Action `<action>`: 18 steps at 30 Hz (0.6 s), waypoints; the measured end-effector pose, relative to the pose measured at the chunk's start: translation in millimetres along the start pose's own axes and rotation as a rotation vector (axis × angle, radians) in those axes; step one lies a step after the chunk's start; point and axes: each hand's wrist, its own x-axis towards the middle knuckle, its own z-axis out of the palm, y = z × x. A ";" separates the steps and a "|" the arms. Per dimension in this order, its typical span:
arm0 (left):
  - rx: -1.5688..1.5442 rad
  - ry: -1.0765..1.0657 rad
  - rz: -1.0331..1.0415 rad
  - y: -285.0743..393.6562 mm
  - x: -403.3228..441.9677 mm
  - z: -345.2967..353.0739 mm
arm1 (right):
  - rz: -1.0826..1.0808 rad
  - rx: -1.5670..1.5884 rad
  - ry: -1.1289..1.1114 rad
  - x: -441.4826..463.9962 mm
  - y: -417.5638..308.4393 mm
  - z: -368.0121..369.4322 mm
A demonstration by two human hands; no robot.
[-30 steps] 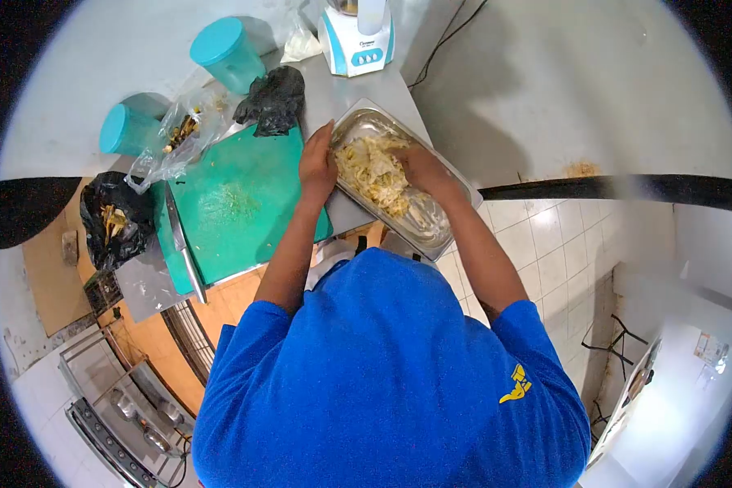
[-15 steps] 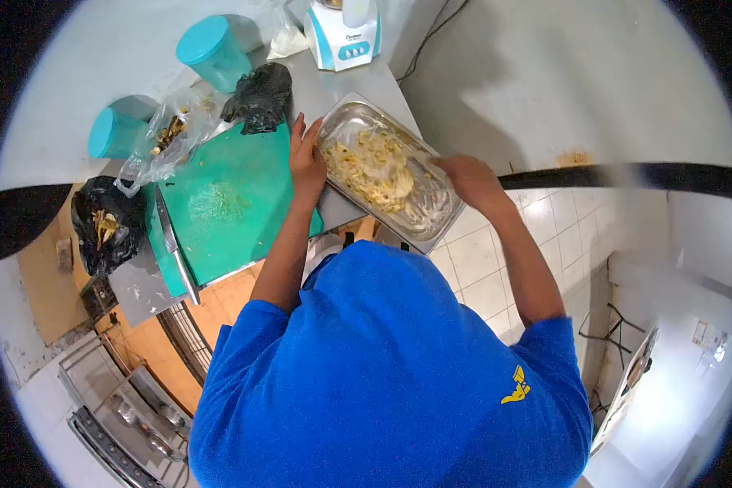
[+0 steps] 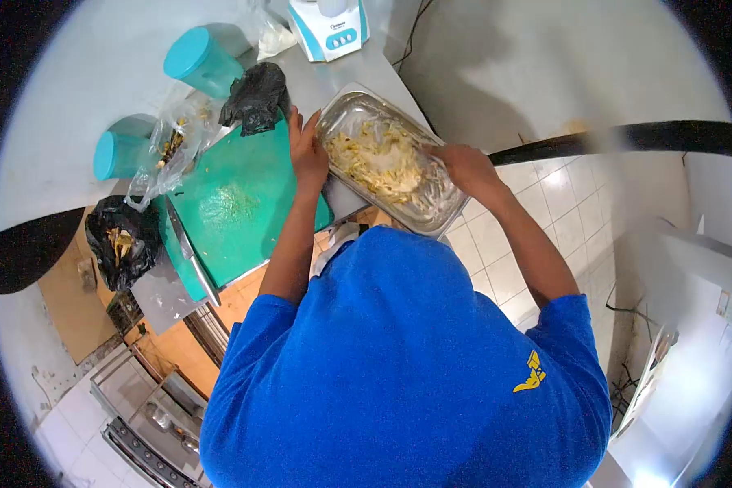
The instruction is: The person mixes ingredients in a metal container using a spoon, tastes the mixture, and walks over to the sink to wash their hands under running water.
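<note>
A shallow rectangular metal pan (image 3: 355, 102) sits tilted across the corner of the worktop. In it lies a pale yellow, shredded food mixture (image 3: 378, 159) with a creamy coating. My left hand (image 3: 307, 154) holds the pan's left rim, thumb along the edge and fingers outside it. Over the pan's right side, my right hand (image 3: 468, 171) is closed, fingers pointing into the mixture. Whatever it grips is blurred and I cannot make it out. To the left lies a green cutting board (image 3: 244, 203) with a kitchen knife (image 3: 189, 248) along its left edge.
A black plastic bag (image 3: 256, 98) lies behind the board, beside a clear bag (image 3: 171, 146) with dark scraps. Turquoise-lidded containers (image 3: 195, 57) stand along the wall. A white-and-turquoise blender base (image 3: 333, 32) is at the back. Another black bag (image 3: 122, 244) holds peelings.
My right hand has shifted slightly up and left over the pan, and the mixture has been stirred and spread differently. My left hand stays at the rim. The whole view has shifted slightly.
</note>
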 end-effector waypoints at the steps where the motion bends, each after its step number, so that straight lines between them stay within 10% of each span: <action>1: -0.008 0.006 0.008 1.6 -1.4 0.6 | 0.087 -0.027 -0.012 5.8 2.9 8.6; 8: 0.024 0.061 -0.019 18.0 -10.0 -1.3 | 0.342 0.121 -0.108 -45.2 -8.0 41.1; 18: 0.005 0.063 -0.013 11.4 -9.8 0.0 | 0.157 0.865 0.089 43.4 -37.7 94.5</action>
